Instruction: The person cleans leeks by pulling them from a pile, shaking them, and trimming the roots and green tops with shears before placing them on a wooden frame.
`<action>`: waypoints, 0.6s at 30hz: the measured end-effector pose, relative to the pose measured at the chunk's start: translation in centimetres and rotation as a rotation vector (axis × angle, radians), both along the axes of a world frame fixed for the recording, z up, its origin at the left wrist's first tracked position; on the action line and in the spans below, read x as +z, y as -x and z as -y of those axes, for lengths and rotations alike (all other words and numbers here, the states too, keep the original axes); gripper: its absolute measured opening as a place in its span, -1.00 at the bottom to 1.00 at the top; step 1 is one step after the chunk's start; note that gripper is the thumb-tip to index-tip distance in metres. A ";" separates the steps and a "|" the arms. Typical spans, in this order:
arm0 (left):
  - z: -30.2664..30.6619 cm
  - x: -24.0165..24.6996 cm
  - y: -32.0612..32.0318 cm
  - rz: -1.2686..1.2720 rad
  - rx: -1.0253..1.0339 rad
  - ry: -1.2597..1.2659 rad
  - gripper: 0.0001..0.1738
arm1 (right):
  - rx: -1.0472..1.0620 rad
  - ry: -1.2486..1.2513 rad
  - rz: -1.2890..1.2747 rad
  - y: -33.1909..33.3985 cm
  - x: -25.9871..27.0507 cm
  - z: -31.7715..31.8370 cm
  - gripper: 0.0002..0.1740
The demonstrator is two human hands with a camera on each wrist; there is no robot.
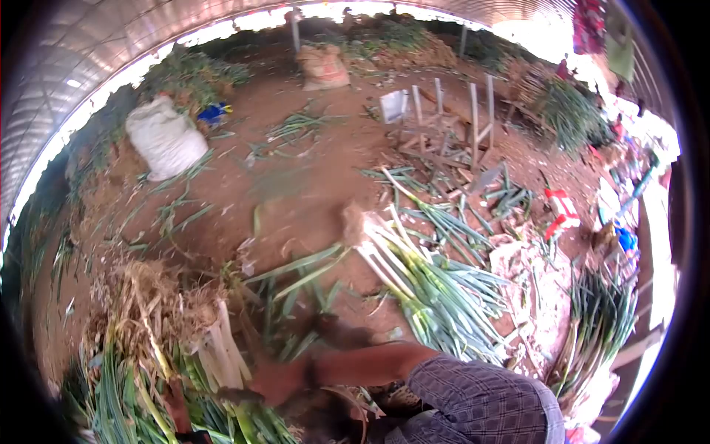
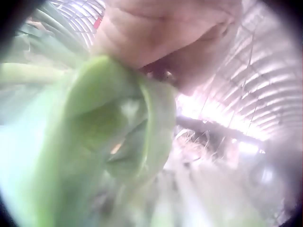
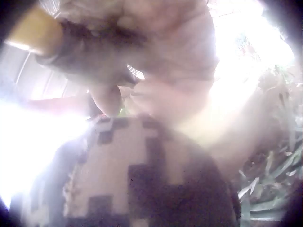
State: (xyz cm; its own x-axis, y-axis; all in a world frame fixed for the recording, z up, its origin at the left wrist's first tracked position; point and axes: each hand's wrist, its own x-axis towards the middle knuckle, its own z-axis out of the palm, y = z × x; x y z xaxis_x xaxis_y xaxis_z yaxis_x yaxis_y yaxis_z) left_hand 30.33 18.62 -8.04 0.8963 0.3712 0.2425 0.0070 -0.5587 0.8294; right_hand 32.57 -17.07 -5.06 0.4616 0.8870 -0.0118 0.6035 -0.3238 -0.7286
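Note:
At the lower left of the head view, my left hand (image 1: 175,405) grips a leek (image 1: 157,355) beside a heap of rooted leeks (image 1: 111,377). Up close in the left wrist view, its curled fingers (image 2: 165,33) sit above a folded green leaf (image 2: 156,127). My right hand (image 1: 277,381) reaches in from the right, close to thick white stalks (image 1: 222,344). In the right wrist view its fingers curl round a dark object with a yellow end (image 3: 38,30); I cannot tell what it is. Camouflage-patterned fabric (image 3: 142,175) covers the lower part there.
A bundle of leeks (image 1: 436,288) lies on the soil to the right, and more leeks (image 1: 603,325) lean beyond it. Farther back are an upturned wooden stool (image 1: 444,133), a white sack (image 1: 164,140) and a tan sack (image 1: 323,68). Loose leaves (image 1: 299,127) litter the ground.

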 end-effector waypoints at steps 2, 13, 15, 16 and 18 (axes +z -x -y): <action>-5.1 -3.2 -1.1 -0.468 -0.029 -0.065 -0.60 | 0.040 -0.079 -0.046 0.3 0.0 1.0 -0.62; 3.1 0.4 -6.3 -0.462 -0.225 -0.172 -0.59 | 0.108 -0.044 -0.186 -1.6 0.1 2.2 -0.69; 4.4 1.0 -6.9 -0.460 -0.255 -0.177 -0.59 | 0.086 -0.078 -0.156 -1.2 1.8 3.3 -0.73; 4.7 1.1 -7.2 -0.456 -0.265 -0.180 -0.59 | 0.077 -0.097 -0.139 -1.1 2.1 3.6 -0.69; 4.7 0.5 -7.4 -0.447 -0.287 -0.176 -0.58 | 0.071 -0.128 -0.151 -0.9 1.6 3.4 -0.71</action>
